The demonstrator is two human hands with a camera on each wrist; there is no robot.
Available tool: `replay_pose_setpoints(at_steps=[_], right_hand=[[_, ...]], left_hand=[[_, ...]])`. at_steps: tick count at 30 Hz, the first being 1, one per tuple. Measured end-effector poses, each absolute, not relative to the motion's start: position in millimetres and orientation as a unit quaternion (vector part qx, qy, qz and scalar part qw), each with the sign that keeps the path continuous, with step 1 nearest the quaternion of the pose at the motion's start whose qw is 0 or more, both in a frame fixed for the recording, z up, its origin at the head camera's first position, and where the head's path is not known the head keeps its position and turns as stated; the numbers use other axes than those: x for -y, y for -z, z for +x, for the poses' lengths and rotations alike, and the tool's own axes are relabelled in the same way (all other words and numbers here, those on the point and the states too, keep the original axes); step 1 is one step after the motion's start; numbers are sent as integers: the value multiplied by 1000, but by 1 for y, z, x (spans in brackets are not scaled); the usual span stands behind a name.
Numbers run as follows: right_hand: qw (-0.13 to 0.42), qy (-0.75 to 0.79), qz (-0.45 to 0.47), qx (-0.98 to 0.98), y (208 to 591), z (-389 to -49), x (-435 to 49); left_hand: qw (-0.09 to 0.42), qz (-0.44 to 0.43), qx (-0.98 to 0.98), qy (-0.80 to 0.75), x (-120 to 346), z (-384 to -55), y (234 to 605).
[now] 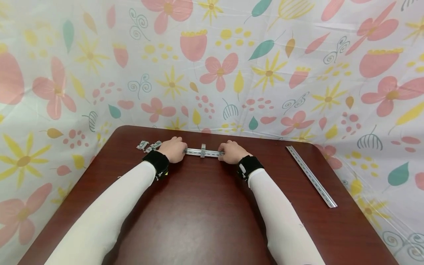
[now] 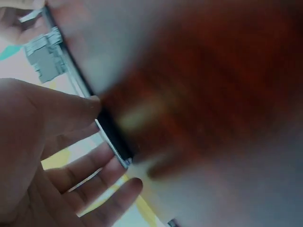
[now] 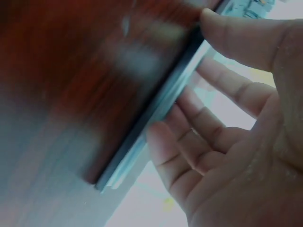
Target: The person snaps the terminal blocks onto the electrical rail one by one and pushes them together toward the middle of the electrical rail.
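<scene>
A slotted metal DIN rail (image 1: 193,151) lies crosswise near the far side of the table, held at both ends. My left hand (image 1: 173,149) pinches its left part, the thumb on the near edge and the fingers along the far edge in the left wrist view. The right part is gripped the same way by my right hand (image 1: 233,152), as the right wrist view (image 3: 236,99) shows. Between the hands, grey terminal blocks (image 1: 203,151) sit across the rail, seen from the side in the left wrist view (image 2: 47,59). Neither hand touches them.
Several loose grey terminal blocks (image 1: 143,145) lie just left of my left hand. A second, longer DIN rail (image 1: 311,176) rests slantwise on the right of the dark red-brown table (image 1: 205,221). Behind the table hangs a flower-patterned cloth (image 1: 215,99).
</scene>
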State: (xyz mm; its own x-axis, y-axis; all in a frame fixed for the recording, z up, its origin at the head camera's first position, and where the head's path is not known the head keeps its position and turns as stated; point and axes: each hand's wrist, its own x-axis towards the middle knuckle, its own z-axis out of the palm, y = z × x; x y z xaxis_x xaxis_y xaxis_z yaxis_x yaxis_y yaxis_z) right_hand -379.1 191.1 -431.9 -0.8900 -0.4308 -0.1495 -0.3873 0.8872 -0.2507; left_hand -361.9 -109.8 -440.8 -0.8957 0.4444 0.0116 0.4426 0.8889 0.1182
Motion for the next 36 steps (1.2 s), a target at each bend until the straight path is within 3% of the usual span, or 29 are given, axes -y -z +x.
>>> replay_pose_setpoints(at_steps=[15,36], right_hand=[[118,103,-150,-976,434,-421,-204],[80,80,-101,-988,444,-430,-205]], left_hand=[[8,226,-973,48,96,-394,435],[-7,187,-982,10,102,-408,444]])
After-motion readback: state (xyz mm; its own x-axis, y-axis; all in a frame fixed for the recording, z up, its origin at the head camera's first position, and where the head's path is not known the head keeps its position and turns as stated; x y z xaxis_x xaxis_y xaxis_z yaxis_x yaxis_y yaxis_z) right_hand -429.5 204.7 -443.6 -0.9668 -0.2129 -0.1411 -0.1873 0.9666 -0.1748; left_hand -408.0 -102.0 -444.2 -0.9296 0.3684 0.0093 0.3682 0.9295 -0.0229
